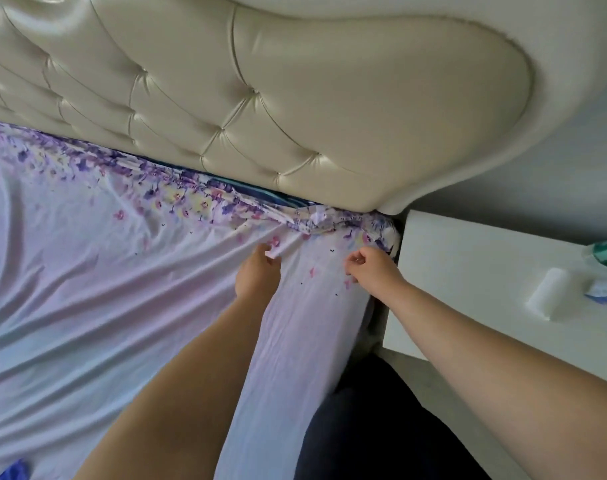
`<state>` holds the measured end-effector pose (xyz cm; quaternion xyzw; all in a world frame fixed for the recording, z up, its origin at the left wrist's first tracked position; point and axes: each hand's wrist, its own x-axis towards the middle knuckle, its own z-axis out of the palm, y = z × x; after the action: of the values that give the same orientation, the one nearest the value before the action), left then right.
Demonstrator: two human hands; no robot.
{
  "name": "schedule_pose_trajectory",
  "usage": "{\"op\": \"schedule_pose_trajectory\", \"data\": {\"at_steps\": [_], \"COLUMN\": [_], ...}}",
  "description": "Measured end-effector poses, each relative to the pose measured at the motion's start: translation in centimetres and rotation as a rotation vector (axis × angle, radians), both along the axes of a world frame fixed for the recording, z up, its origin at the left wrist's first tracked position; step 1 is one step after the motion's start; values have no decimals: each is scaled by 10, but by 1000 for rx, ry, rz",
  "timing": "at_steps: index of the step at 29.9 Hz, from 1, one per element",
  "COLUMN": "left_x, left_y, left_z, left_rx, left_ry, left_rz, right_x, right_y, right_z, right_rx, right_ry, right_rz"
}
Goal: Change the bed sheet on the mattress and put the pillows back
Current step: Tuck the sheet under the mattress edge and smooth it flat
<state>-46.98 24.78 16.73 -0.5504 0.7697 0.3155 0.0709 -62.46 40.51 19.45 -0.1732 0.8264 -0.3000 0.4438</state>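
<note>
The sheet [87,289] lies wrinkled over the bed, its flowered edge bunched against the headboard [295,98]. Your left hand [258,275] pinches a fold near that corner. Your right hand [371,268], just beside it, has curled fingers pinching the sheet too. A white roll [548,294] lies on the tabletop [468,271].

The bed sheet [87,271] was thin, smooth cloth with a faint sheen; the tufted headboard [295,116] looked like glossy leather; the nightstand [485,271] top was matt.
</note>
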Motion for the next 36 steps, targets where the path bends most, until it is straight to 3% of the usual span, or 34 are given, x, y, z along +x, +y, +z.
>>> {"op": "schedule_pose_trajectory", "data": {"at_steps": [4, 7, 13, 18, 20, 22, 24, 27, 31, 36], "left_x": [-50, -74, -119, -127, -124, -123, -117, -96, -59, -48], "left_y": [-64, -112, -204, -226, -231, -236, -240, -248, -282, -290], "left_z": [-48, -86, -146, -161, -159, -158, -156, -152, -172, -185], "left_rx": [121, 202, 270, 504, 539, 440, 96, -247, -419, -459], "left_ry": [119, 186, 86, -101, -21, 209, 304, 152, -266, -756], "left_rz": [224, 411, 630, 586, 695, 804, 622, 104, -516, -769], "right_x": [-31, -45, -70, -80, -85, -90, -91, -94, -96, -99], "right_y": [-60, -89, -131, -158, -162, -162, -162, -163, -160, -146], "right_z": [-54, -100, -196, -213, -217, -224, -223, -226, -246, -268], "right_rx": [-105, -147, -49, -140, -171, -162, -167, -243, -78, 30], "right_ry": [-480, -633, -613, -829, -925, -952, -963, -859, -242, 77], "right_rz": [-583, -831, -912, -947, -959, -975, -952, -924, -551, 35]}}
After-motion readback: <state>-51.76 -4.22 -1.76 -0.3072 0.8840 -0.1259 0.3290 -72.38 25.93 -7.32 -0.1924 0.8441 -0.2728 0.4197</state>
